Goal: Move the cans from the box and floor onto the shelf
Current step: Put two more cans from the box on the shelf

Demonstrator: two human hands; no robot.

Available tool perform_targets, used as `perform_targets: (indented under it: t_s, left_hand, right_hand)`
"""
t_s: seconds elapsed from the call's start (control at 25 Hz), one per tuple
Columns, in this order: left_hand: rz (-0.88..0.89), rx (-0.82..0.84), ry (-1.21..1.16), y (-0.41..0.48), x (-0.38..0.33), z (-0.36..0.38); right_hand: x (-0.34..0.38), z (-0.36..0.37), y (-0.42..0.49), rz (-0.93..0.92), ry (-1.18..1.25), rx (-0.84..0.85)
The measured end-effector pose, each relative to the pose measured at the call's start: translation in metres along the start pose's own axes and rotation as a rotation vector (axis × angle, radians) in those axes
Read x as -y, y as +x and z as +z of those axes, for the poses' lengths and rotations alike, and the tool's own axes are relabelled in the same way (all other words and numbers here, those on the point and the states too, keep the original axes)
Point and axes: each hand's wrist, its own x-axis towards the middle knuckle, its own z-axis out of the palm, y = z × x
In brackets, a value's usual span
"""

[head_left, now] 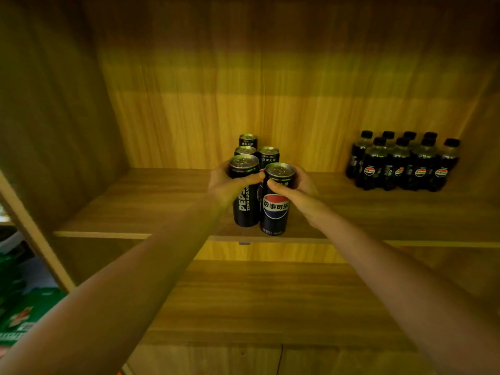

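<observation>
Both my arms reach into a wooden cabinet. My left hand [227,185] grips a tall black Pepsi Zero Sugar can [244,204] near its top. Touching it on the right is a second black Pepsi can [276,209], held by my right hand [300,193]. Both cans stand upright near the front edge of the wooden shelf [151,201]. Right behind them stand three more black cans [268,155] in a tight group, partly hidden by the front two.
A cluster of several small dark Pepsi bottles [403,163] stands at the shelf's right back. A lower shelf board [270,299] lies below. Outside the cabinet's left wall [54,131], green packaging [24,315] sits at the lower left.
</observation>
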Motion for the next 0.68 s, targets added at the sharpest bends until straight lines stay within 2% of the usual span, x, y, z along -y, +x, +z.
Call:
perform_targets:
  t_s: [0.32,0.68]
  left_hand:
    - [-0.075,-0.008,0.060,0.033,0.034,0.005]
    - [0.036,0.077,0.068,0.051,0.065,0.001]
  right_hand:
    - [-0.027,-0.002,0.031,0.037,0.022,-0.003]
    - [-0.043,0.001,0.055,-0.020,-0.011,0.024]
